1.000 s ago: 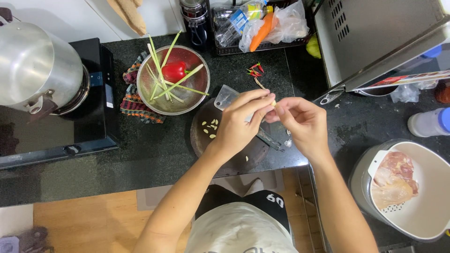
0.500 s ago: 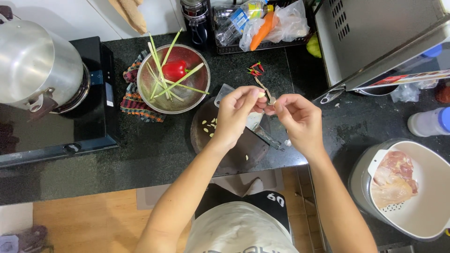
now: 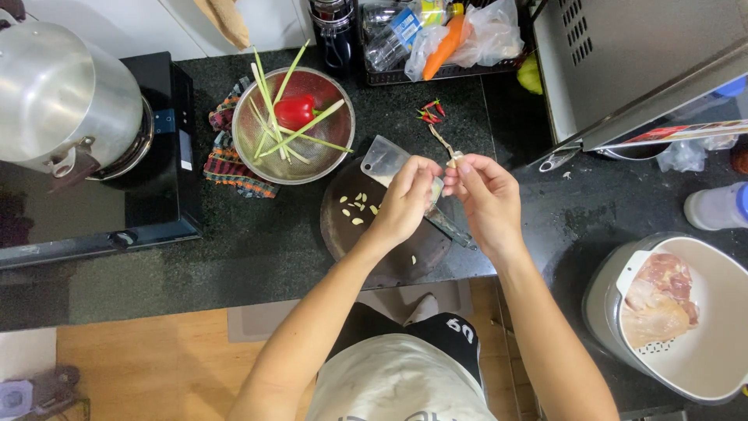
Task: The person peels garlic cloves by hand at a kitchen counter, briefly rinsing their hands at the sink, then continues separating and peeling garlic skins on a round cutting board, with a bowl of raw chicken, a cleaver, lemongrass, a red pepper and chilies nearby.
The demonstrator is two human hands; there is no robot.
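- The left hand (image 3: 407,201) and the right hand (image 3: 481,195) pinch together a small garlic clove (image 3: 453,160); it is mostly hidden by the fingertips.
- Both hands are above the round cutting board (image 3: 343,234); the cleaver (image 3: 386,160) is partly covered.

A clear plastic bag (image 3: 489,35) lies in the black wire basket (image 3: 405,75) at the counter's back edge, next to a crumpled clear bottle with a blue and yellow label (image 3: 407,30). Under the steel appliance at right sits what may be a flat printed packet (image 3: 686,132), red and white. On the black cooktop's side is a small white sticker (image 3: 185,150).
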